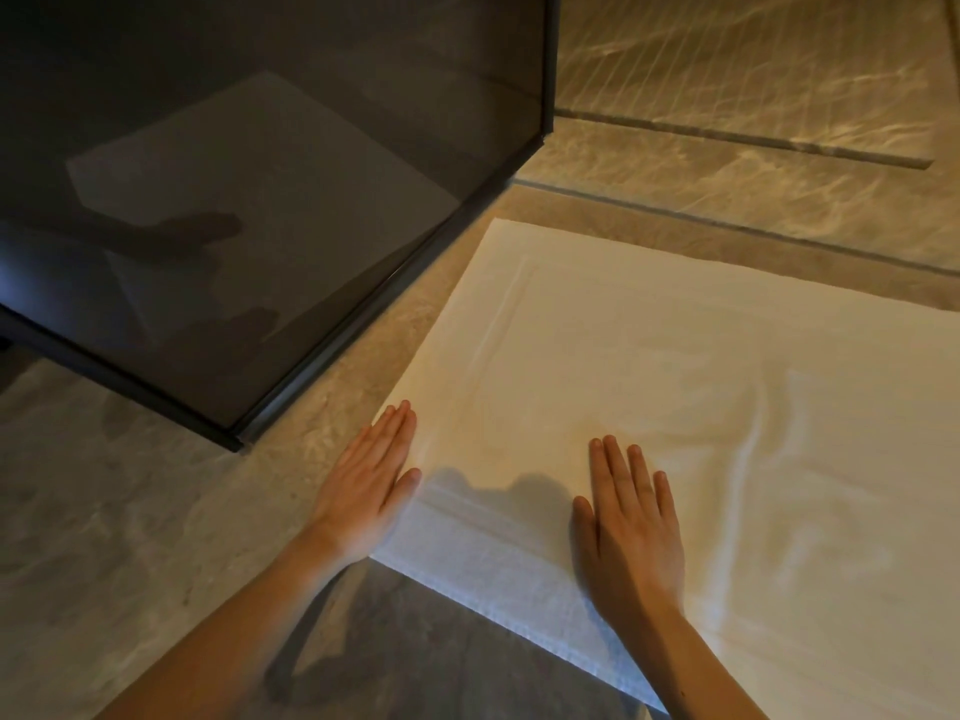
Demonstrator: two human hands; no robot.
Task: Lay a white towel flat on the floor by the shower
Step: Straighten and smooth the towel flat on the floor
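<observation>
Standing left of both hands, the dark glass shower (249, 210) meets the marbled stone floor (104, 485) at a black frame. The left hand (369, 485) lies palm down, its fingers (397, 433) straight and together, gripping nothing, their tips on the near left edge of the white towel (649, 345). The towel spreads on the floor just beside the shower's frame, ahead of and between the two sets of fingers. The right hand (631, 527) rests flat on the towel, fingers straight and slightly spread, holding nothing. Soft wrinkles run right of those fingers.
</observation>
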